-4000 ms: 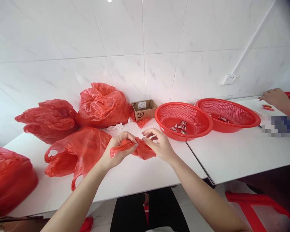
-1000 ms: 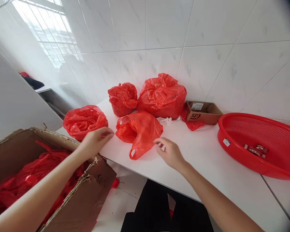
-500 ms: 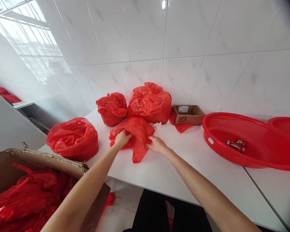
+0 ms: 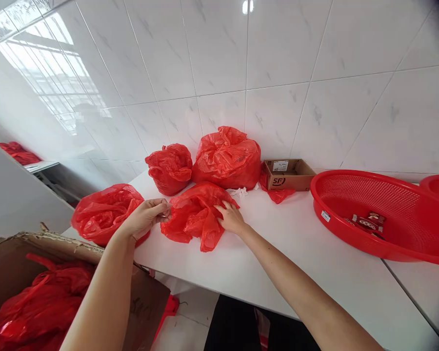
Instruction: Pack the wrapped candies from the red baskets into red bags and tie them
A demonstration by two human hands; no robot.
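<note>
A crumpled red plastic bag (image 4: 199, 214) lies on the white table in front of me, its mouth loose and folded over. My right hand (image 4: 231, 217) rests on the bag's right side, fingers spread over the plastic. Beside the bag's left edge is my left hand (image 4: 148, 217), its thumb and fingertips pinched together. Something small and pale seems to be between those fingertips; I cannot make out what it is. Behind my left hand sits an open red bag (image 4: 106, 209) with bunched plastic inside, partly covered by the hand.
Two full red bags (image 4: 227, 158) stand against the tiled wall. Right of them are a small cardboard box (image 4: 296, 183) and a large red basket (image 4: 346, 239) holding small dark packets. A big carton (image 4: 149, 302) of red bags is at the lower left, beside the table (image 4: 278, 263).
My left hand has come out of the red plastic bag and moved left, pinched. My right hand has shifted slightly left and spread its fingers on the bag, which is more crumpled now.
</note>
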